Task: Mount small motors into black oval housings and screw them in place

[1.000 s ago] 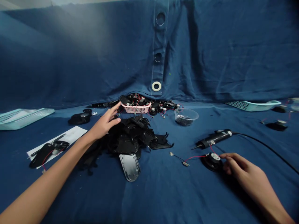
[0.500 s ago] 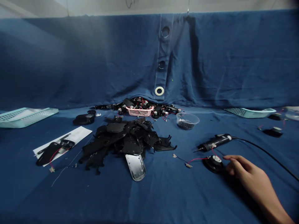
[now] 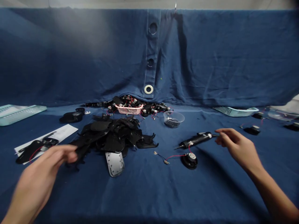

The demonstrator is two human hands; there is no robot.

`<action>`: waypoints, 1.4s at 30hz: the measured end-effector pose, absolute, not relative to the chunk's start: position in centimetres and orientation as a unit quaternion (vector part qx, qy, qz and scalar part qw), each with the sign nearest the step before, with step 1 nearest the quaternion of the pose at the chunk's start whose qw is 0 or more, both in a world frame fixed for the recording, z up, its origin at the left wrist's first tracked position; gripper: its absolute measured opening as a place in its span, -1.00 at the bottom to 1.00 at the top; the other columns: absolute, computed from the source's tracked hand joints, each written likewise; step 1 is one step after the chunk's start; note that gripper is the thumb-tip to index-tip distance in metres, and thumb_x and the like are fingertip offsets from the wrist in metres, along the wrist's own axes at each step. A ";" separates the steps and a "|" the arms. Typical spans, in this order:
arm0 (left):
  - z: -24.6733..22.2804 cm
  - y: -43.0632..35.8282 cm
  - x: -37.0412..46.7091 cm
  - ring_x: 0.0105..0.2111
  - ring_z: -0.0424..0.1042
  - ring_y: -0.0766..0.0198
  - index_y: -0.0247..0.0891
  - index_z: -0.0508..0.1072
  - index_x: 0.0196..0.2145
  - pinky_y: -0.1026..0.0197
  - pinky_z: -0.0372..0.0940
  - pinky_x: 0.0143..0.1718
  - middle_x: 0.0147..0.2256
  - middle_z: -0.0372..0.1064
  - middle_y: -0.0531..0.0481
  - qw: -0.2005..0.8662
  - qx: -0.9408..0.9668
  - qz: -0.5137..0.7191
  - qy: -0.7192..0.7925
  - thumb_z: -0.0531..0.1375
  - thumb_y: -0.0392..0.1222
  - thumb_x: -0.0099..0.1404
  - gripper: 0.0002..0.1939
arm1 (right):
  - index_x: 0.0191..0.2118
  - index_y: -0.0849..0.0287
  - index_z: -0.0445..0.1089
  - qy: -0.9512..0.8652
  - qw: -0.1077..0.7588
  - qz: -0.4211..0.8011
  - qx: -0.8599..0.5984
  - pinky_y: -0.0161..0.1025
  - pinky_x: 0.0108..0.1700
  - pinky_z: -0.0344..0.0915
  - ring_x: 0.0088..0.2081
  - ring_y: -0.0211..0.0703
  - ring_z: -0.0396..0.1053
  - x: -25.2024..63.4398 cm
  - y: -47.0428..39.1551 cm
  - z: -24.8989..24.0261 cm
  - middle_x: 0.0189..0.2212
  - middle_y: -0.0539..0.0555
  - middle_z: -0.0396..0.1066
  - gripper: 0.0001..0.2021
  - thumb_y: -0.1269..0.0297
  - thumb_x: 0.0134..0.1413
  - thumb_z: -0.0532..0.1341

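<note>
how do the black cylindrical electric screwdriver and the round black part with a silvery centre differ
The black cylindrical electric screwdriver is long and narrow; the round black part with a silvery centre is short and squat. The screwdriver has a thicker black cord; the part has thin red wires. Both lie on the blue cloth.

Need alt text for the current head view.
Two bare hands over blue cloth: left hand beside a pile of mostly black parts, right hand near a corded black tool. A round wired part lies between them; a filled pink basket sits behind the pile.
</note>
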State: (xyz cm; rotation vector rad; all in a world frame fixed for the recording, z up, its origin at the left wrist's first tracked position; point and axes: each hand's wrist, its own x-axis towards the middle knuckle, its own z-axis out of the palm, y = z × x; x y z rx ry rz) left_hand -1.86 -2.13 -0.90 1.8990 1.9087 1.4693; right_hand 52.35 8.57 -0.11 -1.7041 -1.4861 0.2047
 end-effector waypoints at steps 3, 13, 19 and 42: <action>1.3 3.0 3.9 -0.05 0.38 0.07 -0.13 0.41 -0.07 0.01 0.27 0.01 -0.08 0.41 -0.02 0.051 0.675 0.391 0.624 0.05 0.11 0.34 -0.65 | -0.09 0.17 0.34 -0.660 0.364 0.135 -0.643 -0.25 -0.20 0.28 -0.36 -0.16 0.41 53.0 10.2 0.3 -0.43 0.07 0.47 -0.63 0.03 0.12 0.08; -1.6 10.8 10.8 -0.07 0.38 -0.09 -0.27 0.38 0.04 -0.03 0.26 -0.14 -0.10 0.44 -0.24 -0.164 0.738 0.070 0.651 0.00 -0.04 0.38 -0.61 | -0.10 0.10 0.29 -0.785 0.291 0.161 -0.522 -0.17 -0.21 0.34 -0.36 -0.14 0.45 51.8 11.7 1.3 -0.44 0.00 0.47 -0.72 0.08 0.23 -0.01; -0.8 10.5 10.6 -0.33 0.43 0.02 -0.31 0.44 -0.09 0.05 0.24 -0.24 -0.33 0.45 -0.17 -0.291 0.688 0.166 0.643 -0.07 -0.13 0.42 -0.65 | -0.06 0.07 0.32 -0.818 0.228 0.232 -0.474 -0.16 -0.13 0.36 -0.22 -0.15 0.42 51.2 9.4 0.5 -0.27 0.04 0.45 -0.69 0.05 0.24 0.01; -2.9 3.7 22.6 0.10 0.20 0.08 -0.16 0.19 0.20 -0.08 0.12 0.12 0.12 0.25 -0.07 0.052 0.939 0.117 0.320 0.02 -0.28 0.37 -0.55 | 0.21 0.02 0.13 -0.866 0.202 0.108 -0.445 -0.02 0.16 0.23 0.15 -0.03 0.20 50.2 7.3 -2.4 0.16 0.18 0.15 -0.51 0.19 0.16 0.15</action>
